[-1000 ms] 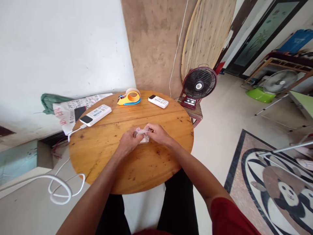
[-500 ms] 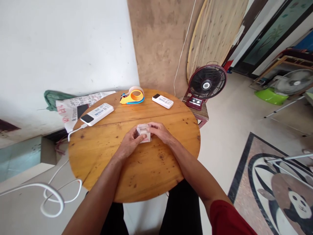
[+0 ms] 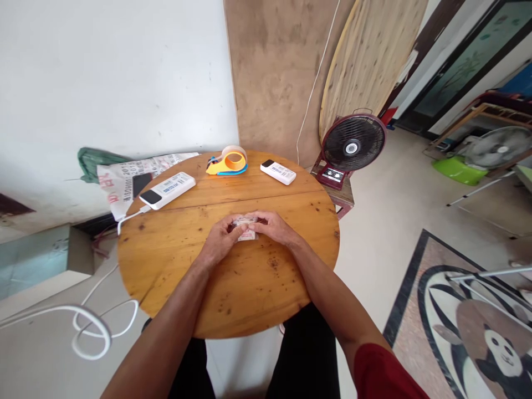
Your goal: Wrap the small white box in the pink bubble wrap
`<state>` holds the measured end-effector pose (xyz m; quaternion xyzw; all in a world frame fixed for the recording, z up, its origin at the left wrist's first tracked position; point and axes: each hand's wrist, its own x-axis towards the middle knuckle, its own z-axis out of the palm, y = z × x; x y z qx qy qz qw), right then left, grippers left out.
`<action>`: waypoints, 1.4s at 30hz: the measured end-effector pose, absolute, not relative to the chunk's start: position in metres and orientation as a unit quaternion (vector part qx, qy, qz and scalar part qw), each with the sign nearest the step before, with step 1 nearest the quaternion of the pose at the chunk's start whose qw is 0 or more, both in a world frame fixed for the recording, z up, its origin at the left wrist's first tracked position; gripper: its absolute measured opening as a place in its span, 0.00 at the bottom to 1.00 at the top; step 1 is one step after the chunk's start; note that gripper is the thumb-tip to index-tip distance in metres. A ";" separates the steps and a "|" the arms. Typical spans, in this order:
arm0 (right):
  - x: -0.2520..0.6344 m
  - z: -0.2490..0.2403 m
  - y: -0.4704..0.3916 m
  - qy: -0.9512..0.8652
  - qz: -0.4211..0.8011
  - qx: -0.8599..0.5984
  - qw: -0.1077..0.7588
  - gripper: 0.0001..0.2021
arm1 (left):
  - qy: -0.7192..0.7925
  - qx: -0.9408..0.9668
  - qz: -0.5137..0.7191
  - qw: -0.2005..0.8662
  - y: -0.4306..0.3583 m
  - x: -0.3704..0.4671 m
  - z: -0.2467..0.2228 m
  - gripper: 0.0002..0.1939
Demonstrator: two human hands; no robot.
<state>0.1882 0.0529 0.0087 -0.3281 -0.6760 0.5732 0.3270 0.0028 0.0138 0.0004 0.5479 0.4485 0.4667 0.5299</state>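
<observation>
Between my two hands, over the middle of the round wooden table [image 3: 166, 266], is a small whitish box [image 3: 248, 235] with reddish print on its near side. My left hand [image 3: 222, 238] grips its left side, thumb across the top. From the right, my right hand [image 3: 272, 227] holds it too, its thumb meeting the left one on top. Fingers hide much of the box, so its far side cannot be made out.
Behind the hands stand an orange and blue tape dispenser [image 3: 228, 162] and a white power bank [image 3: 278, 172]. A second, larger power bank [image 3: 168, 190] with a white cable [image 3: 135, 214] lies at the left. A dark red fan [image 3: 353, 147] is on a stool beyond the right edge.
My right thumb has come over the box's top to meet my left thumb, and the box's top now looks covered. The view has shifted slightly.
</observation>
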 end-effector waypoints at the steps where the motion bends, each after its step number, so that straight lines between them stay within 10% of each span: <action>1: 0.189 0.008 0.053 -0.687 0.563 -0.323 0.327 0.21 | 0.454 0.552 0.461 0.526 0.013 0.002 0.002 0.26; 27: 0.175 -0.008 0.058 -0.749 0.277 -0.385 0.463 0.08 | 0.467 0.579 0.415 0.524 0.013 0.002 0.008 0.30; 42: 0.185 0.005 0.044 -0.841 0.206 -0.332 0.375 0.11 | 0.478 0.631 0.410 0.453 0.011 0.001 0.009 0.24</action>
